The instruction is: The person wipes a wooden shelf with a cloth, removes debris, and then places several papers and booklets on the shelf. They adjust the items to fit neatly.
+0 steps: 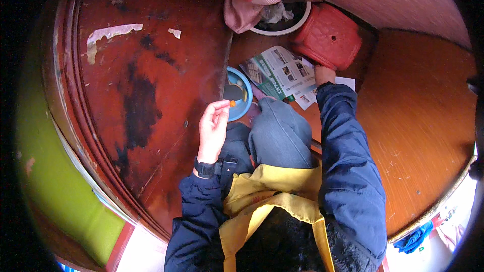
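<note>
Between the thumb and fingers of my left hand [215, 126] is a small orange piece [232, 103]; what it is made of cannot be told. The hand is over the near left rim of a blue basin [247, 107], which holds a dark grey object and some pale and yellowish pieces. My right hand [324, 74] reaches to the lower edge of a red plastic stool [332, 37]; its fingers are hidden under or behind it. Printed papers [287, 70] lie just left of that hand.
A dark red wooden panel [151, 83] with worn patches stands at left, an orange-brown wooden panel [416, 128] at right. A white-rimmed bucket [304, 15] with crumpled plastic is at the top, beside hanging pink and white cloth [245, 7].
</note>
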The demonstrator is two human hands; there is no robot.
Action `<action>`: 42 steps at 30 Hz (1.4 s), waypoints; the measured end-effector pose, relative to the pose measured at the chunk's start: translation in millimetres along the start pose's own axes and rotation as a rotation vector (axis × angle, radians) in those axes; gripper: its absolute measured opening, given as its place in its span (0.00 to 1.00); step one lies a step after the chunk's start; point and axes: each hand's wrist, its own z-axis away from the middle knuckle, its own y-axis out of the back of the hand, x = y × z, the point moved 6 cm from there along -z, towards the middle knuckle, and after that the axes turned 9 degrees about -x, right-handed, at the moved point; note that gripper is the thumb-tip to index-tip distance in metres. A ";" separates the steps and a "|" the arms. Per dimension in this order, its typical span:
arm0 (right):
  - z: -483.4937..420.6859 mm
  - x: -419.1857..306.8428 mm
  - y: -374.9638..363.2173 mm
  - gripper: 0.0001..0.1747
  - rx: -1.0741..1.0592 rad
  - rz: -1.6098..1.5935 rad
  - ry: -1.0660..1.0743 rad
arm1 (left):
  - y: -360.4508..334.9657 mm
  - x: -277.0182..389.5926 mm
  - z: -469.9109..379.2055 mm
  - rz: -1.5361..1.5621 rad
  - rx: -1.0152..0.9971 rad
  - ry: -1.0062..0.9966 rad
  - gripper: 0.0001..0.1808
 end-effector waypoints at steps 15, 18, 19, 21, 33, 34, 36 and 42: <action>24.0 -16.2 27.3 0.12 -0.220 -0.104 0.124 | 1.3 -1.6 -11.3 0.064 -0.076 -0.032 0.09; 40.6 -14.4 64.7 0.12 -0.228 -0.117 0.145 | -0.9 -1.8 -7.5 0.105 -0.102 -0.008 0.09; 46.3 -11.5 79.6 0.12 -0.230 -0.125 0.122 | -1.1 1.7 -4.3 0.075 -0.115 -0.037 0.10; 65.0 -5.0 121.8 0.10 -0.083 -0.212 0.188 | -1.4 9.1 3.4 0.018 -0.137 -0.068 0.11; 239.5 6.1 388.5 0.07 0.601 -0.277 0.321 | -5.8 68.4 77.8 0.084 -0.167 -0.347 0.11; 261.5 1.5 408.0 0.09 0.689 -0.286 0.366 | -5.7 73.6 85.4 0.105 -0.170 -0.370 0.11; 303.8 -5.1 440.3 0.12 0.795 -0.319 0.405 | -3.8 84.8 101.6 0.120 -0.169 -0.419 0.11; 429.3 -18.2 518.3 0.13 1.020 -0.286 0.433 | 21.6 137.0 161.9 0.054 0.076 -0.703 0.17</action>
